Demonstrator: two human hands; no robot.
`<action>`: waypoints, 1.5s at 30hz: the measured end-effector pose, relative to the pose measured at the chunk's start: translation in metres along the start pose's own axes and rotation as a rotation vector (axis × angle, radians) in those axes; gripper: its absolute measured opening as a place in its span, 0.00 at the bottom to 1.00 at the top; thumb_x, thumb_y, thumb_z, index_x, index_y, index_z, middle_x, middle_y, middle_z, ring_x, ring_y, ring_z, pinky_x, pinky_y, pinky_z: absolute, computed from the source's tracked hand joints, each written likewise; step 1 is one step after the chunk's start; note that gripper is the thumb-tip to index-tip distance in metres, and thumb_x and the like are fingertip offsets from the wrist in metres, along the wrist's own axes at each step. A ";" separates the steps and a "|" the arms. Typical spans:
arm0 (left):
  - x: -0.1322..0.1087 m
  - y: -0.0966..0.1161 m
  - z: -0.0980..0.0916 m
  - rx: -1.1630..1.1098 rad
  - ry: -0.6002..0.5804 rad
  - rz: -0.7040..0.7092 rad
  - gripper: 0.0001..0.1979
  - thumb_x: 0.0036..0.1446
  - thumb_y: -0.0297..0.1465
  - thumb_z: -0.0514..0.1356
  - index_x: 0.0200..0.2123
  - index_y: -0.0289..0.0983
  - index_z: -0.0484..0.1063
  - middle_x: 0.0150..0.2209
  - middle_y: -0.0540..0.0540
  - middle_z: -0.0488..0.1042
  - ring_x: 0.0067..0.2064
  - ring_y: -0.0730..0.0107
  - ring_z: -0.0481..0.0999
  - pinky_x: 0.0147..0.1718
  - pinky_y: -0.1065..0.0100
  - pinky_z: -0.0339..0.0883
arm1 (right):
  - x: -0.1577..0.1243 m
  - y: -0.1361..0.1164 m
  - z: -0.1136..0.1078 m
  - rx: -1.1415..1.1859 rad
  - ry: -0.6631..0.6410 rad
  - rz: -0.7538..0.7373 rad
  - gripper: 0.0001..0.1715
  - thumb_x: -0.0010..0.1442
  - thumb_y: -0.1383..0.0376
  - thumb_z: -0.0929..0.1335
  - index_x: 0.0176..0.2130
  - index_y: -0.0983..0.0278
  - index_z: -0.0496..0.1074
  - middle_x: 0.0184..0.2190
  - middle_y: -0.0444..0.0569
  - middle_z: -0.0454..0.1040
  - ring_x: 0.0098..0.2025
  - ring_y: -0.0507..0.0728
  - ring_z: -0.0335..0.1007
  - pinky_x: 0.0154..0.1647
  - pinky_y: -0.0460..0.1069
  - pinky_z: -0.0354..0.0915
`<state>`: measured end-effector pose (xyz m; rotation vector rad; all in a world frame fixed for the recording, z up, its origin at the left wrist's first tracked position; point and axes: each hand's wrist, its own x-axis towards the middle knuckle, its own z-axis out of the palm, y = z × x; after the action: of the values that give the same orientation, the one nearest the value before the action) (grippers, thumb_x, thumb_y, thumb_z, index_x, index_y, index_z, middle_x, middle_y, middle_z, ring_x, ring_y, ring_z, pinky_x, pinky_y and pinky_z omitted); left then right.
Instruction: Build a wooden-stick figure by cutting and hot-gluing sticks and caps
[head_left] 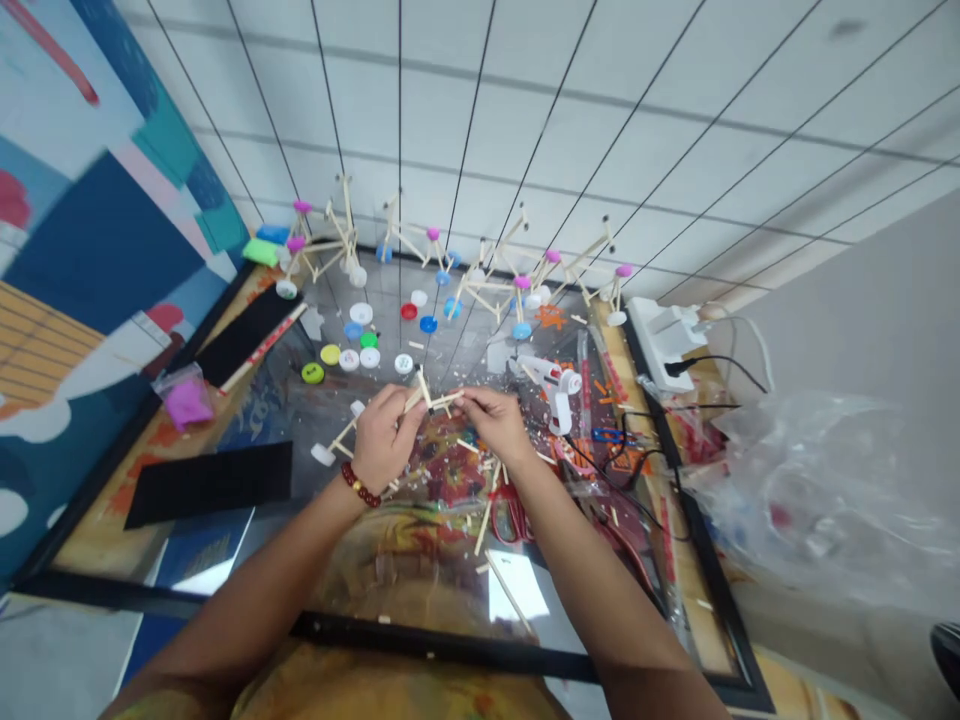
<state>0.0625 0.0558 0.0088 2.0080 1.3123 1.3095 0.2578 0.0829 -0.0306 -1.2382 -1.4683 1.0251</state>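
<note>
Between my two hands is a small wooden stick frame (424, 388) with black tips, like the stick models at the back. My left hand (386, 432) is closed around its left part, and more sticks with a white cap (322, 455) stick out to the left of that hand. With thumb and finger, my right hand (493, 418) pinches a stick end (453, 397) on the right side of the frame. Just beyond my right hand lies a white glue gun (553, 385). Bottle caps, including a green cap (369, 340), lie beyond my left hand.
Several stick models (517, 265) with coloured caps line the back edge. Black strips (210, 483) lie at left, near a bag of pink material (187, 398). Red-handled pliers (626, 545), loose sticks (510, 592) and cables lie at right. A power strip (664, 345) sits beyond the black frame.
</note>
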 end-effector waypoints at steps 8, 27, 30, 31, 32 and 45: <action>0.000 -0.008 -0.001 0.032 -0.007 -0.015 0.15 0.68 0.38 0.51 0.39 0.39 0.75 0.38 0.43 0.76 0.38 0.65 0.76 0.37 0.66 0.69 | 0.007 0.004 0.004 0.027 -0.022 -0.056 0.13 0.58 0.54 0.69 0.33 0.58 0.81 0.24 0.45 0.79 0.28 0.56 0.74 0.34 0.51 0.70; 0.001 -0.011 0.003 0.077 0.043 0.065 0.17 0.68 0.39 0.51 0.34 0.37 0.74 0.28 0.49 0.69 0.31 0.70 0.69 0.31 0.70 0.61 | 0.013 0.004 0.004 0.062 -0.052 -0.060 0.19 0.52 0.50 0.71 0.30 0.63 0.79 0.21 0.44 0.76 0.24 0.52 0.68 0.30 0.48 0.66; 0.001 -0.013 0.005 0.069 0.061 0.061 0.17 0.67 0.38 0.52 0.31 0.36 0.74 0.28 0.49 0.69 0.30 0.71 0.67 0.30 0.70 0.59 | 0.015 0.007 0.003 0.063 -0.057 -0.042 0.19 0.52 0.50 0.71 0.31 0.64 0.79 0.21 0.44 0.76 0.24 0.52 0.68 0.31 0.48 0.67; 0.001 -0.014 0.005 0.065 0.062 0.061 0.17 0.67 0.38 0.53 0.30 0.36 0.73 0.28 0.49 0.69 0.30 0.72 0.67 0.31 0.70 0.59 | 0.015 0.008 0.003 0.062 -0.060 -0.037 0.19 0.52 0.51 0.71 0.30 0.64 0.79 0.21 0.44 0.75 0.24 0.52 0.68 0.31 0.48 0.67; 0.000 -0.014 0.005 0.062 0.061 0.063 0.17 0.67 0.38 0.53 0.30 0.36 0.73 0.28 0.49 0.69 0.30 0.72 0.67 0.31 0.70 0.59 | 0.016 0.008 0.002 0.061 -0.063 -0.033 0.19 0.51 0.51 0.72 0.30 0.64 0.79 0.21 0.44 0.75 0.25 0.52 0.68 0.31 0.48 0.67; 0.002 -0.016 0.006 0.073 0.058 0.082 0.17 0.67 0.38 0.53 0.28 0.36 0.71 0.27 0.50 0.68 0.30 0.72 0.67 0.32 0.70 0.57 | 0.015 0.008 0.004 0.069 -0.045 -0.032 0.18 0.50 0.51 0.72 0.32 0.64 0.79 0.22 0.44 0.76 0.25 0.51 0.68 0.31 0.47 0.66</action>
<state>0.0601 0.0656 -0.0047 2.1081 1.3350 1.3846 0.2550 0.0990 -0.0374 -1.1465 -1.4707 1.0798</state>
